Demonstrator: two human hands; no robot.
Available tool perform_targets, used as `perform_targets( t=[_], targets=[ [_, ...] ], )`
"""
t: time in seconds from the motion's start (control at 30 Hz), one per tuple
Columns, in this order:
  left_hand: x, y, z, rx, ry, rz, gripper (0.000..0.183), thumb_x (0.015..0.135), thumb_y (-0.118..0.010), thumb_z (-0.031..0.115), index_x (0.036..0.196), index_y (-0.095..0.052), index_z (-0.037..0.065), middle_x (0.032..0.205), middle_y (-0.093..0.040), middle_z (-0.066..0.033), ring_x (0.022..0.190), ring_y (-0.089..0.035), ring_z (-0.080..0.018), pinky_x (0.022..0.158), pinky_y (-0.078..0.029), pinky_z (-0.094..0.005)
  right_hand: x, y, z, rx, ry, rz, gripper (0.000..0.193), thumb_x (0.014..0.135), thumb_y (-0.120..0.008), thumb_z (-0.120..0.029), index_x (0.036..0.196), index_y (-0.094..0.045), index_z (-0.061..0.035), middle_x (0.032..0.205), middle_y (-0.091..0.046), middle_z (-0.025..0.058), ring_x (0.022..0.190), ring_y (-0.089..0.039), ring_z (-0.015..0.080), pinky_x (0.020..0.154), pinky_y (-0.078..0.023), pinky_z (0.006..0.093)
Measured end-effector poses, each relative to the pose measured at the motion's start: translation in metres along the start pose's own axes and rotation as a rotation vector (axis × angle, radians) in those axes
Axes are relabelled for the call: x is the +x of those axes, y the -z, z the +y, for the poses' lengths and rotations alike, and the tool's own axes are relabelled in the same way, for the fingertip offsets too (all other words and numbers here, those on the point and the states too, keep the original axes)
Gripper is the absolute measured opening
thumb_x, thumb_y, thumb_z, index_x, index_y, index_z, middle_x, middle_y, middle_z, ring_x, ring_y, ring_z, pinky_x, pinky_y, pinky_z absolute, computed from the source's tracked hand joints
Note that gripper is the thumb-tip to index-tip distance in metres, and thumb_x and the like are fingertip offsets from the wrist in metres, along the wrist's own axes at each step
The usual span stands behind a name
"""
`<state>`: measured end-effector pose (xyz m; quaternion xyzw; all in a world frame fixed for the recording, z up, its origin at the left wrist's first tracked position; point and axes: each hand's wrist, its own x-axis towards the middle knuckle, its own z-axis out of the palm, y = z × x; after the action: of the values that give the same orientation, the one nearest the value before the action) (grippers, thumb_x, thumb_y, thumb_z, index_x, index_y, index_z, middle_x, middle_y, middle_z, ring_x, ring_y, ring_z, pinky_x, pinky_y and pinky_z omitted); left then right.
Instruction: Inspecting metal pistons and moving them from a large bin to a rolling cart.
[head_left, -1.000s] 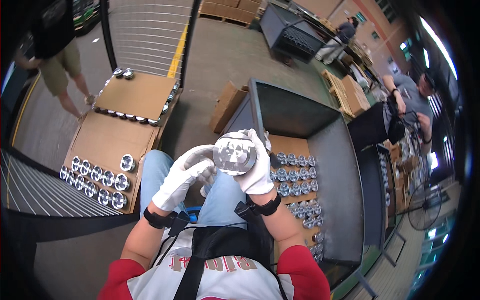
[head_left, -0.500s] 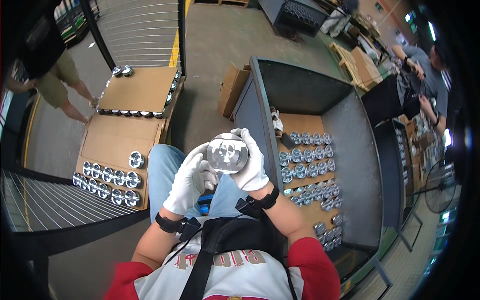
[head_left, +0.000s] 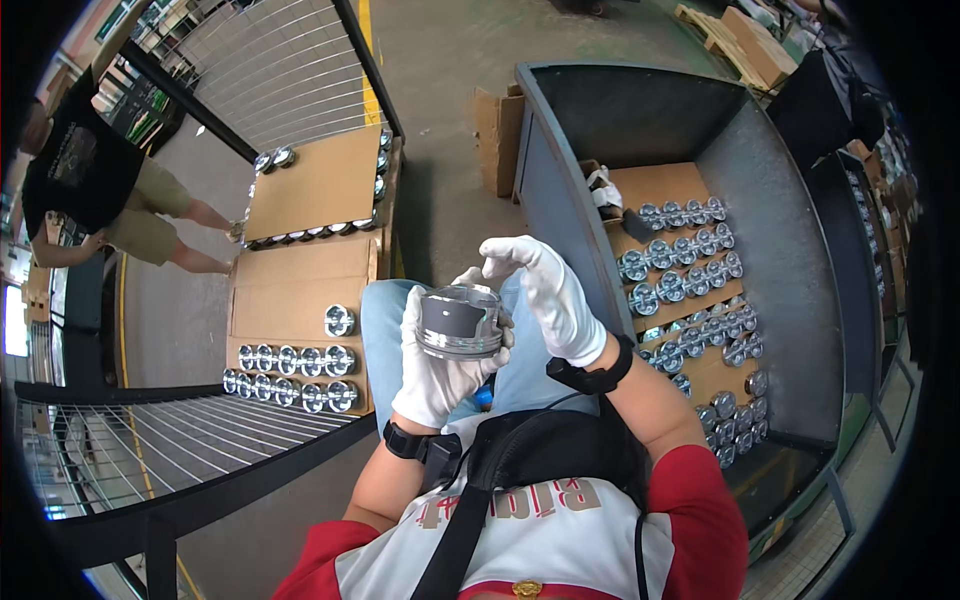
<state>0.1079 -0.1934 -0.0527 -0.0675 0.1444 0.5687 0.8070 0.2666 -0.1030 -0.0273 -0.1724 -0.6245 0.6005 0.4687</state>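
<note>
A shiny metal engine piston (head_left: 458,320) with a dark grey band round its side sits upright in front of my body. My white-gloved left hand (head_left: 432,382) is wrapped round it from below and the left, its fingertips showing at the far and right sides. Just to the right, my gloved right hand (head_left: 552,300) is raised, apart from the piston, fingers stretched out and nothing in them. More pistons (head_left: 290,360) stand in rows on a cardboard sheet (head_left: 300,290) at my left. Further pistons (head_left: 685,285) lie in rows inside a deep grey metal bin (head_left: 568,185) at my right.
A second cardboard sheet (head_left: 318,185) covers a stack of pistons at the far left. Black wire-mesh railing (head_left: 230,440) runs along the near left. A folded cardboard piece (head_left: 497,140) leans by the bin. One person (head_left: 90,170) stands at the left beyond the stack.
The piston has gone from my right hand to my left and turned from its face to its side. My right hand has let go and opened. My view has shifted leftward.
</note>
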Motion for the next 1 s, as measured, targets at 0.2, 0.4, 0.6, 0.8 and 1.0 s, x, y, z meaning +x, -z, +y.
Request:
perform_targets(
  t=[0.2, 0.4, 0.6, 0.8, 1.0],
  targets=[
    [-0.014, 0.002, 0.007, -0.026, -0.192, 0.082, 0.076, 0.093, -0.046, 0.071, 0.139, -0.047, 0.011, 0.123, -0.06, -0.0142, 0.1, -0.065, -0.0368, 0.077, -0.06, -0.0499, 0.005, -0.014, -0.001, -0.57, 0.344, -0.182, 0.072, 0.064, -0.089, -0.036, 0.121, -0.06, -0.0031, 0.108, -0.065, 0.0157, 0.098, -0.063, 0.0359, 0.088, -0.05, 0.0435],
    [-0.014, -0.003, 0.008, -0.026, -0.331, 0.089, 0.077, 0.092, -0.048, 0.072, 0.135, -0.05, 0.009, 0.121, -0.062, -0.0154, 0.103, -0.066, -0.033, 0.082, -0.058, -0.0482, 0.0, -0.023, 0.009, -0.585, 0.303, -0.126, 0.063, 0.059, -0.089, -0.023, 0.113, -0.063, -0.004, 0.108, -0.065, 0.0139, 0.094, -0.065, 0.0337, 0.084, -0.052, 0.0416],
    [-0.014, 0.006, -0.001, -0.083, -0.172, 0.19, 0.077, 0.092, -0.045, 0.073, 0.13, -0.055, 0.005, 0.118, -0.063, -0.0171, 0.1, -0.066, -0.0326, 0.081, -0.059, -0.045, -0.007, -0.027, 0.005, -0.659, 0.299, -0.106, 0.062, 0.058, -0.089, -0.026, 0.111, -0.064, -0.0047, 0.105, -0.065, 0.0143, 0.088, -0.064, 0.0339, 0.078, -0.052, 0.0423],
    [-0.011, 0.004, 0.001, -0.082, -0.202, 0.084, 0.075, 0.093, -0.045, 0.072, 0.131, -0.053, 0.007, 0.116, -0.064, -0.017, 0.098, -0.066, -0.0336, 0.079, -0.059, -0.0457, -0.005, -0.025, 0.009, -0.678, 0.263, -0.105, 0.06, 0.059, -0.088, -0.025, 0.111, -0.065, -0.0039, 0.105, -0.064, 0.0149, 0.087, -0.064, 0.0342, 0.075, -0.053, 0.0423],
    [-0.017, 0.003, 0.008, 0.15, -0.479, 0.158, 0.076, 0.093, -0.046, 0.072, 0.138, -0.047, 0.011, 0.121, -0.062, -0.0129, 0.106, -0.066, -0.0303, 0.084, -0.059, -0.0488, -0.002, -0.022, 0.013, -0.723, 0.256, -0.135, 0.064, 0.059, -0.085, -0.018, 0.118, -0.064, -0.0037, 0.107, -0.064, 0.0148, 0.09, -0.064, 0.035, 0.081, -0.054, 0.0421]
  ],
)
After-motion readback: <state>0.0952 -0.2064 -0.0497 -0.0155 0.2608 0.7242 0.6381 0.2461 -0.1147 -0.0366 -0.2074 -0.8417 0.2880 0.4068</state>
